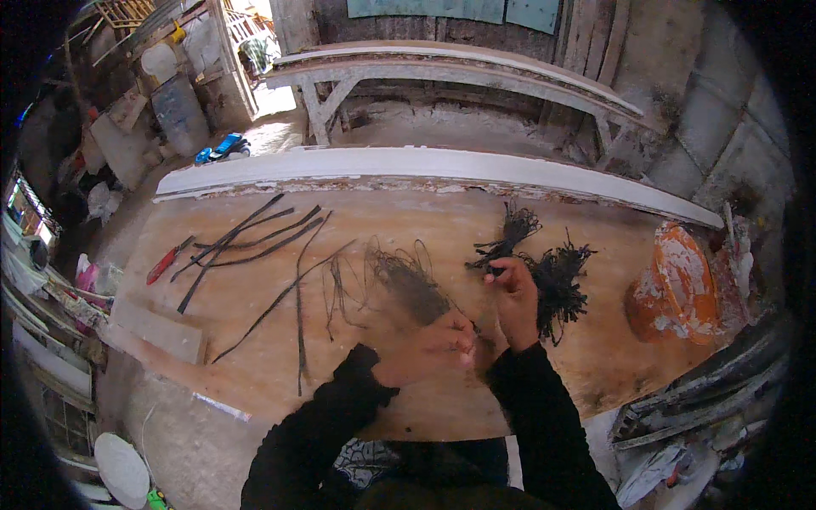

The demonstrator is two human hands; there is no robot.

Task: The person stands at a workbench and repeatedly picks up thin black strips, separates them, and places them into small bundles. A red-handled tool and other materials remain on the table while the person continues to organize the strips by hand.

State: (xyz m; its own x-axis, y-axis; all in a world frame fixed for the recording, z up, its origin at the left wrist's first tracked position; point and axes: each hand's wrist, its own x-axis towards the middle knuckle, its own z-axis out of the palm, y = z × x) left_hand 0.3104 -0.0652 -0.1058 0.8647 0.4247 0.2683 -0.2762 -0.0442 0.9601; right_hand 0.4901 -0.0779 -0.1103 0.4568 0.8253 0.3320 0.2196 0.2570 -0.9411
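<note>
My left hand (433,347) is closed, its fingers bunched together above the near middle of the wooden table. A blurred bunch of thin dark strands (408,280) fans out from it toward the far left. Close by on the right, my right hand (517,302) is raised with thumb and finger pinched on a small dark piece (495,271), too small to name. Behind and beside that hand lie two bundles of looped black strips, a smaller bundle (512,228) and a larger bundle (561,285). Loose thin strands (336,285) lie left of the blurred bunch.
Several long black strips (255,234) lie on the table's left side, near a red-handled tool (170,262). A flat board piece (159,331) rests at the left edge. An orange, white-smeared bucket (676,289) stands at the right. A long white board (408,166) borders the far edge.
</note>
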